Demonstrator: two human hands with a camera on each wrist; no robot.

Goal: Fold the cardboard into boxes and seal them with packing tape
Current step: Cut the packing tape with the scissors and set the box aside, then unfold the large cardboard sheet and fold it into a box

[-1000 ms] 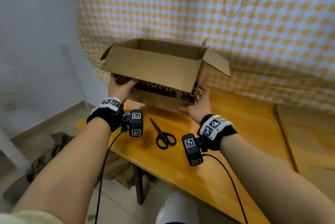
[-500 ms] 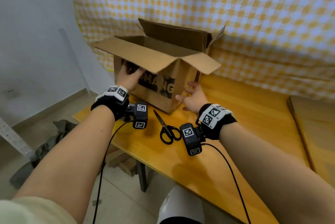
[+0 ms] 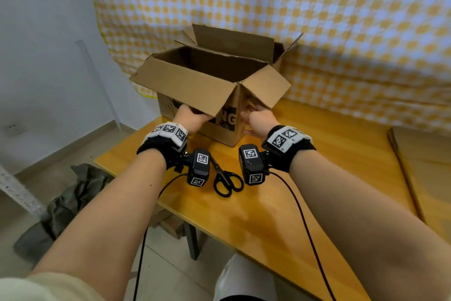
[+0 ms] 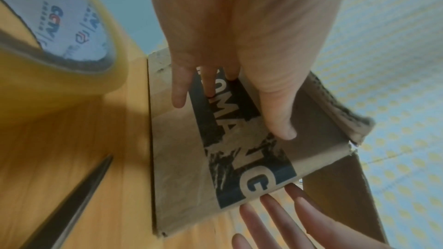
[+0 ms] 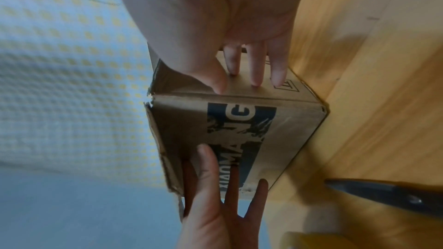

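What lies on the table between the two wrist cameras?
Black scissors lie on the table between them, handles toward the person, blades pointing at the box. The head view shows this.

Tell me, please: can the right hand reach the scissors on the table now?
Probably yes. The scissors lie bare on the table, just behind the right hand, which only rests with straight fingers against the box and holds nothing. It must draw back a little.

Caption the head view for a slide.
Both hands steady an open cardboard box on a wooden table, scissors nearby.
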